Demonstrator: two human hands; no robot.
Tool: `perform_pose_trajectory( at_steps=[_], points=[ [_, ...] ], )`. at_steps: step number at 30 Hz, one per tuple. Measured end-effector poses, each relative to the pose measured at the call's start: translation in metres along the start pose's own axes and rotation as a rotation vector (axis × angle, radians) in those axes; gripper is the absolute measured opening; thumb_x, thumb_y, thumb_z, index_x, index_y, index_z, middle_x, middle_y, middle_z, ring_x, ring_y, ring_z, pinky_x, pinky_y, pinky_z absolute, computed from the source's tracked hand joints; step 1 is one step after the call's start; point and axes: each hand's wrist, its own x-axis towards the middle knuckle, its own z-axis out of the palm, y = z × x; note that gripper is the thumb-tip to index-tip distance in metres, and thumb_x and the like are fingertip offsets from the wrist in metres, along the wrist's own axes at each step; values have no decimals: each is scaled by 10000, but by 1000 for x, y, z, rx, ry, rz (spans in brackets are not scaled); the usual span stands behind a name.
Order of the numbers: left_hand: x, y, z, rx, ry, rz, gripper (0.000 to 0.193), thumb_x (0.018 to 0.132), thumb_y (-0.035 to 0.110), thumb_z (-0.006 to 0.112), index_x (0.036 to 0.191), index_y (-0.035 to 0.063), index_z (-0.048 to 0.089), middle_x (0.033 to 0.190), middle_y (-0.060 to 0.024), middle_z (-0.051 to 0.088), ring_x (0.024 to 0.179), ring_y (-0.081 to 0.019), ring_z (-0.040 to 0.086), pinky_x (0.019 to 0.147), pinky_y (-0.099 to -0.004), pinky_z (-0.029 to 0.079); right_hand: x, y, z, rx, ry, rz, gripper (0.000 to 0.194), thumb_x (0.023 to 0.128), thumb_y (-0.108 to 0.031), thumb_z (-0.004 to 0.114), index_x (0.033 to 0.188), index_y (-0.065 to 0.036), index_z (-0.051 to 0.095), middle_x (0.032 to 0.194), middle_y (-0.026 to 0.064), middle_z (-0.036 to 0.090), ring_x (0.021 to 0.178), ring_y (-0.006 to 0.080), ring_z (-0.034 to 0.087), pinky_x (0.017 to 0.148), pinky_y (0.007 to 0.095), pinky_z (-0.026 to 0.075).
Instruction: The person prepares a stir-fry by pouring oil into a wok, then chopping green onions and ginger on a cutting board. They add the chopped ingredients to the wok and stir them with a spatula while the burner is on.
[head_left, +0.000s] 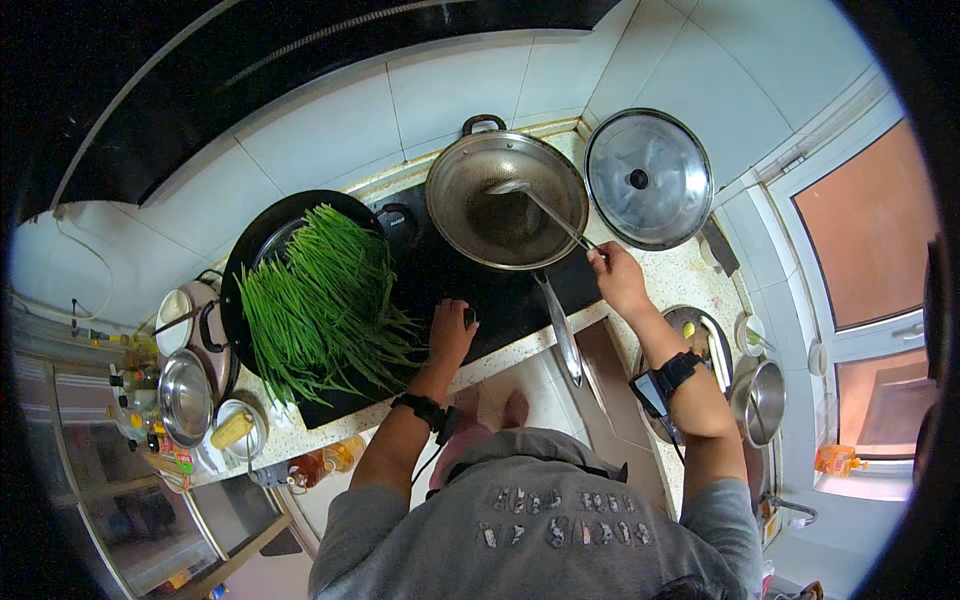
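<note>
My right hand (621, 279) grips the handle end of a long-handled metal cooking spoon or spatula (551, 212). Its head lies over the inside of a metal wok (480, 161), which has a dimpled wall and a dark bottom. The wok's long metal handle (561, 330) points towards me. My left hand (451, 330) is at the front of the black stove (495, 289), with thumb and fingers around a small control knob (470, 318). Left of it, a heap of long green garlic chives or similar stalks (322, 300) fills a black pan (244, 225) and spills over its front rim.
A glass lid (652, 165) leans against the wall, right of the wok. Farther right are a round board (679, 319) with a knife and a steel pot (769, 409). Steel bowl (185, 397), corn cob (232, 430) in a bowl and several bottles (139, 401) crowd the left.
</note>
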Motion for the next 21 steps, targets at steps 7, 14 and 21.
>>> perform_pose_trajectory(
  at_steps=[7,14,21],
  points=[
    [-3,2,-3,-16,17,4,429,826,173,794,1167,46,568,1169,-166,538,1115,-372,535,920,-472,508,10,8,19,-61,5,16,310,964,-301,630,1051,-4,646,807,204,668,780,385,656,722,448,507],
    [-6,0,0,-59,28,40,442,843,143,774,1207,37,548,1192,-195,520,1128,-388,525,895,-481,516,4,18,20,-21,-85,115,402,924,-319,702,1166,-11,611,885,194,700,836,344,685,754,428,519],
    [-7,-1,-4,-30,-28,69,477,849,104,752,1264,29,528,1271,-203,503,1210,-396,474,987,-517,444,-33,14,-2,-7,-49,217,560,926,-437,641,1261,2,547,1227,240,609,1111,406,610,921,478,495]
  ],
)
